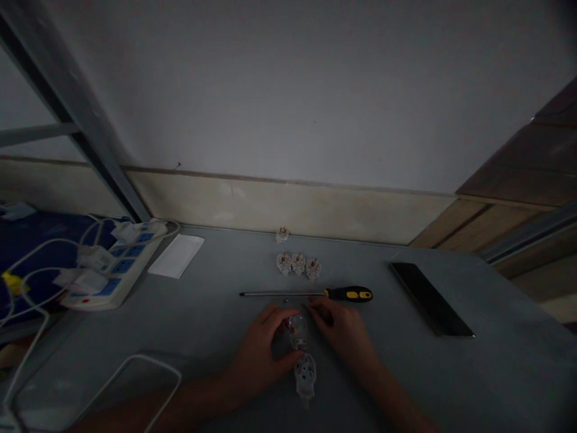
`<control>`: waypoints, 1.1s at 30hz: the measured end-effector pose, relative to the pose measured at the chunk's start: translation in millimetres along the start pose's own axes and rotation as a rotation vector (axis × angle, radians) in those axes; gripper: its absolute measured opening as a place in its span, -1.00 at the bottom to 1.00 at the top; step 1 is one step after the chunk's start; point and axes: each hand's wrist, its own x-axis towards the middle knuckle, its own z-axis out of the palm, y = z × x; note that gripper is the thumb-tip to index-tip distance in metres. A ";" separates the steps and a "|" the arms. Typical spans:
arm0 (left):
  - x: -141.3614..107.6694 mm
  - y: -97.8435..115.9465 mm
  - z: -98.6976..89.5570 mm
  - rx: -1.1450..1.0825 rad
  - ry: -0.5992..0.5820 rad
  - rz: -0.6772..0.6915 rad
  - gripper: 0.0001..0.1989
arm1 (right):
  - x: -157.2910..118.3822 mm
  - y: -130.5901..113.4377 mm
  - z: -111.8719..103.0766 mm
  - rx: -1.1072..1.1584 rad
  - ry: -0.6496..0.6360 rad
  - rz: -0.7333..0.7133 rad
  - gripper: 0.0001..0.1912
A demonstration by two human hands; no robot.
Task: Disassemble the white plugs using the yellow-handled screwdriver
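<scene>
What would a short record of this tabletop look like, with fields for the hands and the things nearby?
Left hand: fingers on a clear plastic plug housing
Right hand: fingertips at the same housing
Just below the housing: white plug cover with round holes
Beyond the hands: yellow-and-black screwdriver, lying flat
Farther off: three plug bases in a row, a fourth plug base behind
Left side: blue-and-white power strip, white paper
Right side: black smartphone
Surface: grey table

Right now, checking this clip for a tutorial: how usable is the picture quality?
Head view: dim and underexposed, with corners falling dark; the left hand and right hand are shaded and slightly soft; the wide lens bends the table edge; the screwdriver shows no strong glare.
</scene>
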 end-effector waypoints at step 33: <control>0.5 1.7 -0.1 0.019 0.020 0.003 -0.48 | -2.8 -8.1 -7.6 0.239 0.127 -0.182 -0.73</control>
